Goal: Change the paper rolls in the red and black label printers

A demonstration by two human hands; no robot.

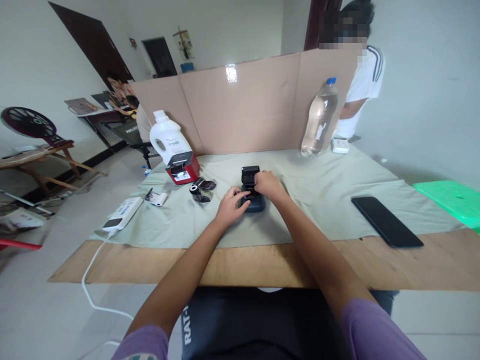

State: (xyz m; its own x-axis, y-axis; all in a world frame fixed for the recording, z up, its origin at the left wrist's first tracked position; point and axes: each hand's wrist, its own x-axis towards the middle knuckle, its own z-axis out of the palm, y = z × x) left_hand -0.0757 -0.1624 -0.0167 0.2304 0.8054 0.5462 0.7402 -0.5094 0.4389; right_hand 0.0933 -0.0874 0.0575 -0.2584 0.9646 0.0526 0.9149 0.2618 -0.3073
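A small black device with a raised lid (255, 204) stands on the cloth in front of me, and it looks like a mini label printer, though its kind is not certain. My left hand (230, 206) holds the lower body from the left, index finger stretched across the opening and thumb along the front. At the right side of the lid, my right hand (269, 185) has its fingers curled against it; the fingertips are partly hidden. Left of the device lies a black-and-white roll-like part (201, 189) with dark film. Behind that sits a red and black box-shaped device (183, 169).
A white jug (168, 137) and a water bottle (320, 120) stand before a cardboard screen (240, 112). A black phone (386, 220) lies right; a white power bank (123, 214) with cable and a small white roll (156, 197) lie left. Another person (365, 85) is behind the screen.
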